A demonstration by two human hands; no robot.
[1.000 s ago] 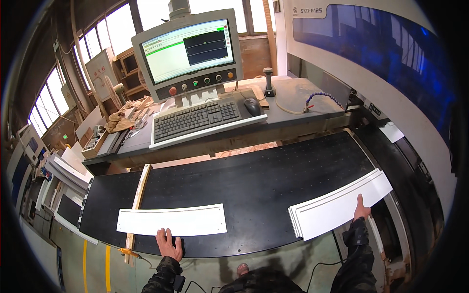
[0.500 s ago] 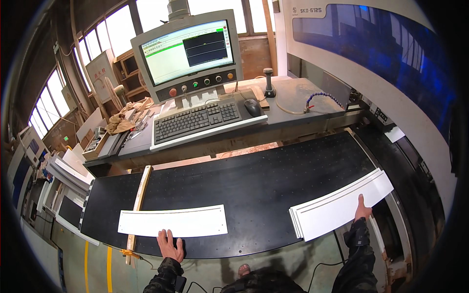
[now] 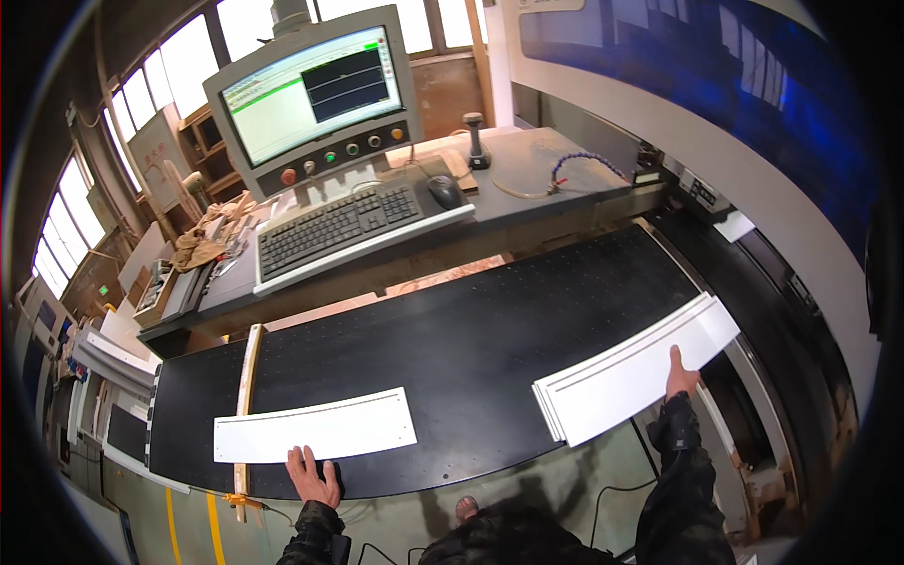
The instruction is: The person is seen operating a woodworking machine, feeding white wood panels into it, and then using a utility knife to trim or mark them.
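A single white panel [image 3: 325,426], with a thin line along its far side and small holes near its ends, lies across the left part of a black worktable [image 3: 461,367]. My left hand [image 3: 314,477] is open, its fingers spread and their tips at the panel's near edge. To the right, a stack of similar white panels [image 3: 617,386] lies slightly fanned at the table's front edge. My right hand [image 3: 682,375] grips the stack's near edge with the thumb on top; its other fingers are hidden beneath.
A wooden strip [image 3: 249,367] runs under the left panel. Beyond the table stand a monitor [image 3: 315,104], a keyboard [image 3: 339,229], a mouse [image 3: 443,192] and a handheld scanner [image 3: 476,141]. A large machine with a blue window [image 3: 697,85] borders the right side.
My view has turned, so the whole scene sits further left in the picture. Both hands keep their places at the panel and the stack.
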